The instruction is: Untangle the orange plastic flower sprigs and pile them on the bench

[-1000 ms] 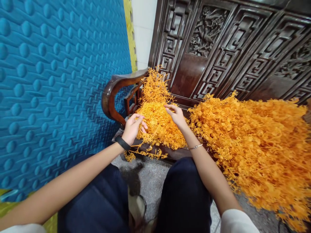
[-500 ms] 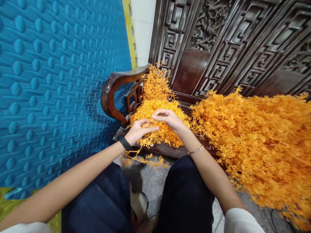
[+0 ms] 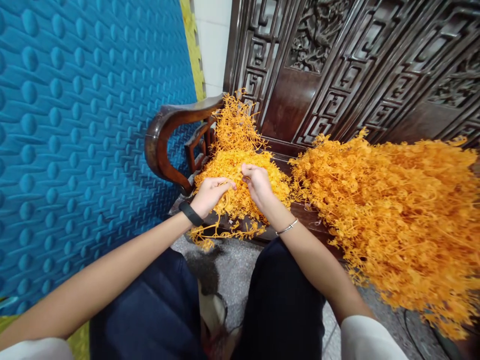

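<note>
A small pile of orange plastic sprigs [image 3: 240, 150] lies on the left end of a dark carved wooden bench [image 3: 296, 212], against its curved armrest [image 3: 165, 130]. My left hand [image 3: 210, 194], a black band on its wrist, is closed on a bunch of the sprigs at the pile's front edge. My right hand [image 3: 257, 182], with a thin bracelet, is curled into the same pile just to the right, fingers pinched on sprigs. Loose sprigs [image 3: 217, 231] hang over the seat's front edge below my hands.
A much larger heap of orange sprigs [image 3: 393, 210] covers the bench to the right. A blue studded foam mat [image 3: 82, 125] stands upright on the left. The carved bench back [image 3: 337, 60] rises behind. My knees in dark trousers sit above a speckled floor [image 3: 228, 270].
My hands have come together at the front of the small pile; the right hand moved down and left from the pile's top and curled shut. The view shifted slightly left.
</note>
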{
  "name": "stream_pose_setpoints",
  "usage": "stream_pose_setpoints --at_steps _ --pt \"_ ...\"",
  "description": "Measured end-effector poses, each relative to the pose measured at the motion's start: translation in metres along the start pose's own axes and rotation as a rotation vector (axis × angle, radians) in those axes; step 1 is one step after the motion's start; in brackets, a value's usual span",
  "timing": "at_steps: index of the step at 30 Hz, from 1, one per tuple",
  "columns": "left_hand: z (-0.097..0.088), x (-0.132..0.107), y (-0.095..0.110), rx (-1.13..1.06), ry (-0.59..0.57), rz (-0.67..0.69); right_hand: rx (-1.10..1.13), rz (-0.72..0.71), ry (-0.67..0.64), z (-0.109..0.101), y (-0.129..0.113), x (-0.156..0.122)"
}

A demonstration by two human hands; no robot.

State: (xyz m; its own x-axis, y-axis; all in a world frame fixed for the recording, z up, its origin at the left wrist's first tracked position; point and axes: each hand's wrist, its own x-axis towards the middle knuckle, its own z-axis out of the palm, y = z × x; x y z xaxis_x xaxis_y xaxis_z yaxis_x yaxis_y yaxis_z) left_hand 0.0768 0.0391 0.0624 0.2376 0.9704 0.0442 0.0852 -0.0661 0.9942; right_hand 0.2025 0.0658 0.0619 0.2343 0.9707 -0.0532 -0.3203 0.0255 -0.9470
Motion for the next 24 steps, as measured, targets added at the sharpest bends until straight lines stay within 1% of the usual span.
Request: stream_pose_setpoints --at_steps 3,5,6,7,8,10,11,13,16,19,21,22,23,24 --pt "0.001 0.002 0.0 -0.041 0.046 0.005 0.019 0.011 0.009 0.007 0.004 0.005" --pt "0.0 -0.004 -0.002 -0.045 0.069 -0.021 -0.037 -0.015 0.092 0.004 -0.002 0.018" --pt "0.0 -0.009 -0.003 -0.037 0.052 -0.042 -0.072 -0.046 0.164 -0.001 -0.007 0.026" --pt "0.0 -0.016 -0.005 -0.025 0.017 -0.064 -0.11 -0.098 0.268 -0.009 -0.015 0.035" --pt "0.0 -0.024 -0.008 -0.01 -0.046 -0.09 -0.128 -0.14 0.34 -0.02 -0.023 0.044" --pt "0.002 -0.038 -0.012 0.01 -0.158 -0.13 -0.147 -0.229 0.411 -0.043 -0.036 0.058" --pt "0.002 -0.042 -0.014 -0.003 -0.178 -0.148 -0.171 -0.257 0.408 -0.054 -0.04 0.062" --pt "0.004 -0.044 -0.014 -0.057 -0.171 -0.157 -0.226 -0.258 0.339 -0.071 -0.039 0.065" --pt "0.006 -0.036 -0.009 -0.134 -0.139 -0.124 -0.349 -0.28 0.206 -0.081 -0.024 0.068" --pt "0.005 -0.028 -0.006 -0.155 -0.13 -0.078 -0.458 -0.331 0.128 -0.079 -0.014 0.072" --pt "0.004 -0.026 -0.008 -0.164 -0.1 -0.055 -0.508 -0.351 0.074 -0.074 -0.014 0.069" --pt "0.003 -0.025 -0.01 -0.172 -0.075 -0.049 -0.535 -0.373 0.023 -0.071 -0.017 0.065" --pt "0.001 -0.025 -0.012 -0.178 -0.044 -0.048 -0.559 -0.391 -0.058 -0.066 -0.02 0.058" --pt "0.0 -0.024 -0.013 -0.181 -0.012 -0.05 -0.578 -0.395 -0.171 -0.061 -0.024 0.049"
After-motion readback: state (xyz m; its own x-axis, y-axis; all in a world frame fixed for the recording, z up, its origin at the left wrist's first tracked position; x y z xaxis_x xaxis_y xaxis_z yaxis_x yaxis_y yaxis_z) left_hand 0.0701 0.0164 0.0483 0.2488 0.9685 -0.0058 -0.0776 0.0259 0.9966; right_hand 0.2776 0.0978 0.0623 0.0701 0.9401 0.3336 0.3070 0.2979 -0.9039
